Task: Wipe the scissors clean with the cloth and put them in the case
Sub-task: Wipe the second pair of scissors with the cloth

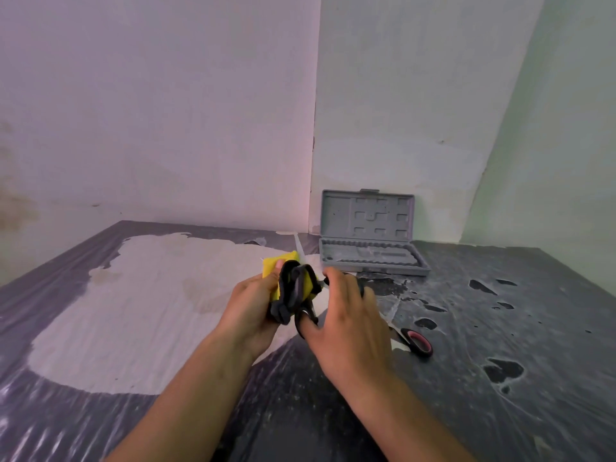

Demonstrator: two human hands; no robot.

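Two hands meet over the middle of the tabletop (500,328), which is dark, with the covering peeled away to a big pale patch on the left and small torn spots on the right. Left hand (248,308) grips a yellow cloth (270,265) together with a pair of black-handled scissors (293,288), fingers curled round the bundle, thumb up against the cloth's near face. Scissor handles sit against the cloth and loop down toward the palm; blades not visible, cannot tell where they point. Right hand (346,315) is beside the scissors on their right, fingers bent, thumb tip at or through the lower handle loop; something dark shows past the fingertips, too hidden to name. Looks like it has hold of the handle, grip partly hidden.

Second pair of scissors (416,341) with pink-lined black handles lies flat on the tabletop just right of the right hand, its blades hidden behind the hand.

Grey plastic case (370,258) stands open at the back of the tabletop, near the wall corner, lid (366,213) upright against the wall, moulded tray facing up. Case is well apart from the hands, behind and slightly right.

Both forearms bare.
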